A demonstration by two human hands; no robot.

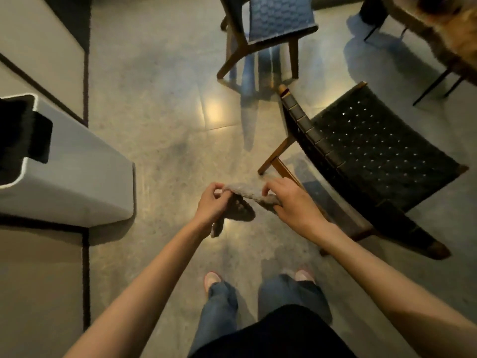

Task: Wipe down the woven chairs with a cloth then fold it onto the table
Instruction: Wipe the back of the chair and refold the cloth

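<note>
A grey cloth (247, 193) hangs between my two hands above the floor, with one end drooping below my left hand. My left hand (211, 205) pinches its left end and my right hand (291, 202) pinches its right end. A dark woven chair (374, 151) with a wooden frame stands just to the right of my right hand. A second woven chair (278, 19) with a bluish seat stands farther off at the top. A table edge (438, 32) shows at the top right corner.
A white bin (77, 182) with a dark opening stands at the left beside pale cabinet fronts (38, 47). The tiled floor (167, 112) lies open between bin and chairs. My feet in pink slippers are below the hands.
</note>
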